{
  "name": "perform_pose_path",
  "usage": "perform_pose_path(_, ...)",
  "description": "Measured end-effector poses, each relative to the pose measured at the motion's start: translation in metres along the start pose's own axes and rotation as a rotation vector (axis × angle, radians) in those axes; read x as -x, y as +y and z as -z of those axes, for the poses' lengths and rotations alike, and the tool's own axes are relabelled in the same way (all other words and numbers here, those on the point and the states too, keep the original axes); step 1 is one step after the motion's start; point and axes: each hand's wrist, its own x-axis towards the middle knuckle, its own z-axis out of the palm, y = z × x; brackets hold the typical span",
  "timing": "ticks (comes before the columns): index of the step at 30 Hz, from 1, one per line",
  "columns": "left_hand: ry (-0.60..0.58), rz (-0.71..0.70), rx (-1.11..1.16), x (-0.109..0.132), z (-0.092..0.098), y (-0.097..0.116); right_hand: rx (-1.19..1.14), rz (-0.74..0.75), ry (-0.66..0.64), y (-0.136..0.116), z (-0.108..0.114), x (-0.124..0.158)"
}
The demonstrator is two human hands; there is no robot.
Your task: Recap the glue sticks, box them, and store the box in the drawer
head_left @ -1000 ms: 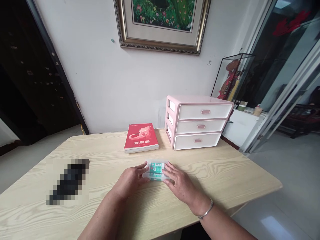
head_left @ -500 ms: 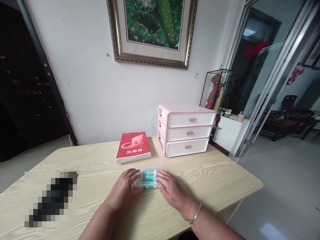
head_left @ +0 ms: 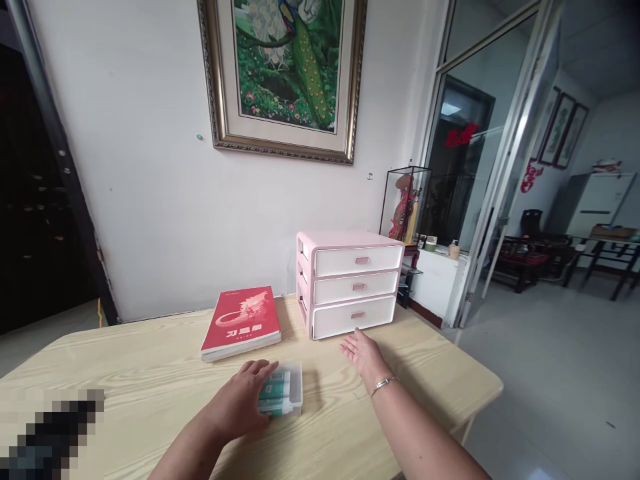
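My left hand (head_left: 245, 401) grips the left side of a small clear plastic box (head_left: 296, 383), its fingers over the far edge and the thumb near the front. Green and white printed packaging (head_left: 277, 393) shows inside the box; its left part is hidden behind my hand. Reaching forward, my right hand (head_left: 361, 355) is open with nothing in it. Its fingertips are close to the bottom drawer (head_left: 353, 317) of a pink and white drawer unit (head_left: 357, 239); whether they touch it I cannot tell. All three drawers are closed.
A thick red book (head_left: 243, 319) lies left of the drawer unit on the wooden table (head_left: 165, 360). A pixelated dark shape (head_left: 53, 433) covers the near left. Behind the table rises a white wall with a framed peacock picture (head_left: 290, 143). The table's right edge borders tiled floor (head_left: 540, 347).
My right hand has left the plastic box and moved forward and right to the drawer unit. My left hand stays at the box. The camera view has shifted up and to the right.
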Motion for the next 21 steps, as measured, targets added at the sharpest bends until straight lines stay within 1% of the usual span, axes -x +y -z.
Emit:
perform_pose_path(3, 0.009, 0.004, 0.038, 0.002, 0.001, 0.000, -0.042, -0.023, 0.046, -0.005, -0.003, -0.016)
perform_pose_path(7, 0.023, 0.046, 0.092, 0.005, 0.002, 0.002, -0.057, -0.051, 0.073, -0.016, -0.013, -0.035)
perform_pose_path(12, 0.096, 0.075, 0.150, 0.010, -0.003, 0.004, -0.041, -0.056, 0.095, -0.027, -0.025, -0.051)
perform_pose_path(15, 0.133, 0.070, 0.184, 0.013, -0.006, 0.004, -0.026, -0.039, 0.127, -0.027, -0.030, -0.056)
perform_pose_path(17, 0.144, 0.074, 0.225, 0.014, -0.005, 0.006, -0.016, -0.015, 0.141, -0.026, -0.031, -0.056)
perform_pose_path(19, 0.146, 0.087, 0.277, 0.012, 0.001, 0.009, -0.001, 0.009, 0.148, -0.025, -0.030, -0.052)
perform_pose_path(21, 0.147, 0.094, 0.337, 0.008, 0.012, 0.017, 0.017, 0.028, 0.151, -0.023, -0.026, -0.045)
